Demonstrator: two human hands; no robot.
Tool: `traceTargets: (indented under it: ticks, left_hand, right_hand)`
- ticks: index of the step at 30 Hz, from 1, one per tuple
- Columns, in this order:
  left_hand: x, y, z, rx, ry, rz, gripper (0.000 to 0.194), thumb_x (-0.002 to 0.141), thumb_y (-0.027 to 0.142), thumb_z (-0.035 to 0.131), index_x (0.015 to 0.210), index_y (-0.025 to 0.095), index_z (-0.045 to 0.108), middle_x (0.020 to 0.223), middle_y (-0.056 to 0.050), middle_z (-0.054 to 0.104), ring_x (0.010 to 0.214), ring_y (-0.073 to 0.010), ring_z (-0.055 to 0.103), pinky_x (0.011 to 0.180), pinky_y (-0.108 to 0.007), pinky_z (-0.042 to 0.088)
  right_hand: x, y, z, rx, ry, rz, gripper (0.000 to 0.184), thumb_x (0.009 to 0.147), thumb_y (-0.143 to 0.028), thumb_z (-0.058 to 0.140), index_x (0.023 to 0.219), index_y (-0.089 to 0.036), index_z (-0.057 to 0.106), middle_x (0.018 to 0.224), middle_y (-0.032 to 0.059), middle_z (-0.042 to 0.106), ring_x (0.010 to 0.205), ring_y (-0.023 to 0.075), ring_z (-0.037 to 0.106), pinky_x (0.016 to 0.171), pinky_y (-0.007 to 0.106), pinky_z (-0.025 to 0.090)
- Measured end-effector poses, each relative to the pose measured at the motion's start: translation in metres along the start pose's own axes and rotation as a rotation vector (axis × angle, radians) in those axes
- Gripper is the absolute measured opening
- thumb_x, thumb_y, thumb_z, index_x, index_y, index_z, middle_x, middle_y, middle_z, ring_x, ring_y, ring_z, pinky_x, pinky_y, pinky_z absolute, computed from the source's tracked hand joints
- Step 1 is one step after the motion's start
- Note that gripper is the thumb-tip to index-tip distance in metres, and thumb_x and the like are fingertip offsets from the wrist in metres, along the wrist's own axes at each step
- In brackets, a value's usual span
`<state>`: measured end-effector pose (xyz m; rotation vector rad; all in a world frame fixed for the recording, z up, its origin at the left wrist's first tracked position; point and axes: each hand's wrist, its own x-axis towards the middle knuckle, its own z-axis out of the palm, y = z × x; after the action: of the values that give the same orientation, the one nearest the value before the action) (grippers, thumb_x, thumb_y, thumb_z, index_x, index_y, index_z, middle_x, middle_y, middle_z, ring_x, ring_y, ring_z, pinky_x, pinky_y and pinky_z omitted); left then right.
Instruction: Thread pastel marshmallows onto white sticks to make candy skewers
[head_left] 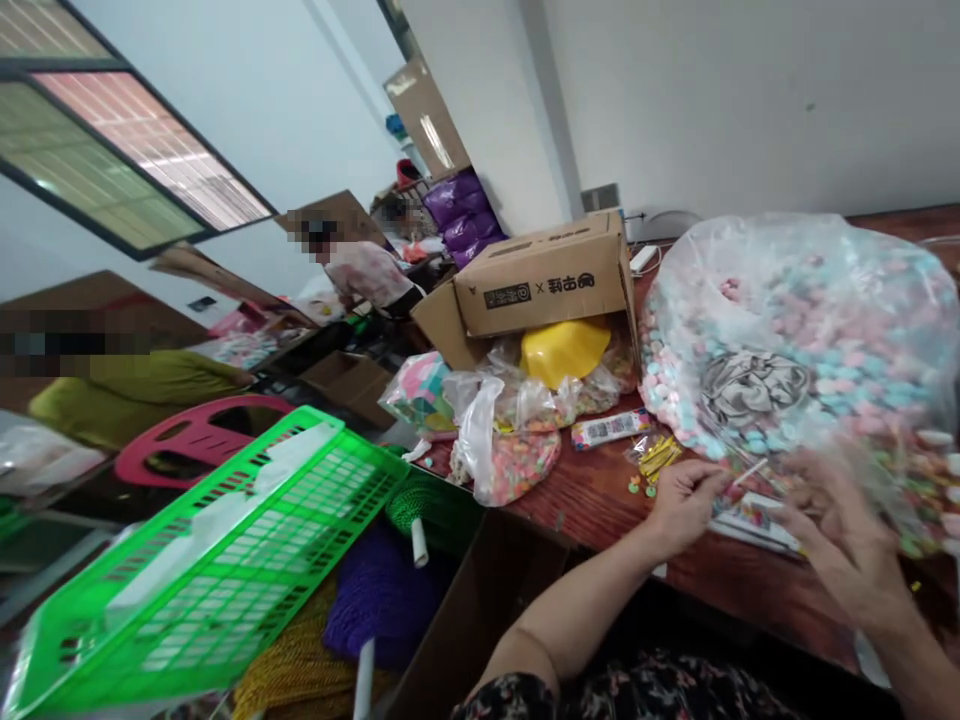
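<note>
My left hand (688,500) is closed in a pinch above the wooden table, with a thin white stick (750,472) at its fingertips. To its right my right hand (844,520) is smeared by motion; its fingers are bent, and what they hold, if anything, does not show. Below both hands lies a flat printed packet (757,520). Just left of my left hand are gold twist ties (660,458) and a few small coloured pieces (636,487). A large clear bag (810,300) of pastel pink and blue pieces stands behind my hands, with crumpled grey cloth on its front.
A cardboard box (547,285) on its side holds a yellow scoop-like thing (566,352) and bags. A bag of orange and pink pieces (517,465) sits at the table edge. Left are a green basket (285,540), rolled netting (390,590) and a pink chair (202,440). Other people sit beyond.
</note>
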<state>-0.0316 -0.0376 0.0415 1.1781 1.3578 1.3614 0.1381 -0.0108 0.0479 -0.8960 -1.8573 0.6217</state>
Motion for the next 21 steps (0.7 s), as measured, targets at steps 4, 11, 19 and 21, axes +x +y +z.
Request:
traceTargets:
  ticks: [4,11,19,21]
  left_hand:
    - [-0.013,0.009,0.006,0.019,-0.074,0.043,0.039,0.083,0.055,0.061,0.089,0.020,0.078,0.086,-0.008,0.068,0.084,-0.0190,0.061,0.085,-0.031,0.048]
    - [-0.027,-0.013,0.014,-0.541,-0.204,-0.422,0.063,0.056,0.068,0.079,0.081,0.010,0.070,0.065,-0.001,0.057,0.059,-0.0092,0.052,0.066,-0.025,0.046]
    - [-0.013,-0.002,-0.020,-0.396,-0.557,-0.666,0.044,0.058,0.046,0.086,0.078,0.010,0.068,0.068,0.000,0.062,0.056,-0.0060,0.053,0.054,-0.017,0.042]
    - [-0.009,-0.004,-0.020,-0.341,-0.536,-0.701,0.028,0.065,0.033,0.081,0.077,0.011,0.068,0.067,0.000,0.062,0.054,-0.0054,0.052,0.050,-0.016,0.039]
  right_hand:
    - [-0.026,0.008,0.024,0.155,0.050,0.190,0.016,0.086,-0.032,0.064,0.095,-0.020,0.067,0.087,0.0038,0.068,0.075,0.0182,0.065,0.070,0.031,0.055]
    - [-0.025,0.015,0.018,-0.026,0.085,-0.183,0.019,0.082,-0.013,0.063,0.095,-0.024,0.071,0.090,0.0049,0.070,0.078,0.0192,0.068,0.074,0.034,0.056]
    - [-0.024,0.012,0.014,-0.051,0.031,-0.197,0.019,0.084,-0.015,0.058,0.095,-0.025,0.070,0.092,0.0060,0.070,0.081,0.0213,0.069,0.074,0.037,0.057]
    - [-0.025,0.015,0.006,-0.197,-0.028,-0.284,0.025,0.084,-0.020,0.059,0.102,-0.032,0.071,0.107,0.0069,0.071,0.096,0.0260,0.068,0.087,0.045,0.053]
